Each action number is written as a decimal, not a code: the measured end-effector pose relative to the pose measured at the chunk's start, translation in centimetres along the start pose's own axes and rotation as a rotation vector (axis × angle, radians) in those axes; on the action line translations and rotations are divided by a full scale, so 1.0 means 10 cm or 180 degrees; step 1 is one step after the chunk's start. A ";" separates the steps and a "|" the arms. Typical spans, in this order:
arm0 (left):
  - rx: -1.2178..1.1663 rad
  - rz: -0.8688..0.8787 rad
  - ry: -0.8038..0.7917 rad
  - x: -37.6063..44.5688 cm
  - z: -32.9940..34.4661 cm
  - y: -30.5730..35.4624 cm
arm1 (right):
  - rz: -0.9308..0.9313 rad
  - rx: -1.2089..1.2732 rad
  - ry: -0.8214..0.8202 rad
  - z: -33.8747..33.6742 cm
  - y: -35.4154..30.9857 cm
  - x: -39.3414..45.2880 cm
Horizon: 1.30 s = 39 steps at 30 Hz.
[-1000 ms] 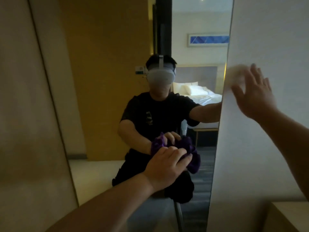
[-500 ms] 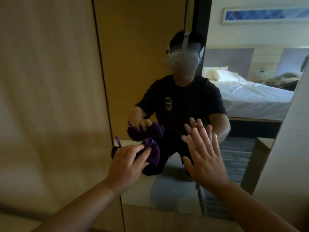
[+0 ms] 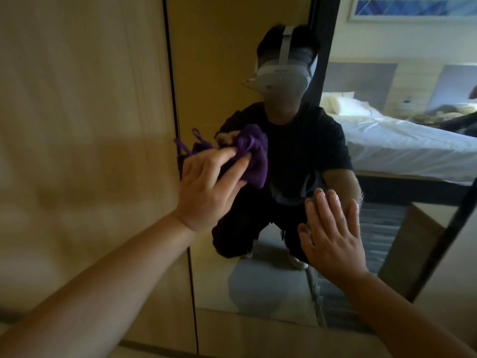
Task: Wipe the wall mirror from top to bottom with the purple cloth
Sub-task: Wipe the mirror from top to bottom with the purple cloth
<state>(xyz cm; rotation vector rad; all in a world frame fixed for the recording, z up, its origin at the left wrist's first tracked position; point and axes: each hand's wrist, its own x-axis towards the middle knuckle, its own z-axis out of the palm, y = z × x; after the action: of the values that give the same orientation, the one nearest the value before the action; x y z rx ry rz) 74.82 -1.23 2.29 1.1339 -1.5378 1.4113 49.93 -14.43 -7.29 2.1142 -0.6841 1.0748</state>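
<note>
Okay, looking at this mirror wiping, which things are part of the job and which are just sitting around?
Part of the job:
crumpled purple cloth
tall frameless wall mirror
left hand, gripping the cloth
right hand, flat against the glass

Just around:
light wooden wall panel
white bed, seen in reflection
blue framed picture, seen in reflection

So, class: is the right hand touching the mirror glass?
Touching. In the head view the right hand lies flat on the mirror, its fingertips meeting their reflection with no gap.
</note>
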 end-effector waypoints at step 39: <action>-0.0177 0.0456 0.0520 0.90 0.29 0.34 | 0.0246 0.0309 0.0113 -0.48 0.81 0.02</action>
<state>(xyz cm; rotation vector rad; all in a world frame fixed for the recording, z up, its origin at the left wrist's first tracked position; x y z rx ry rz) 68.74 -5.17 9.29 0.8672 -1.5560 1.5066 42.08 -16.10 -2.41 2.1602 -0.7147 1.2068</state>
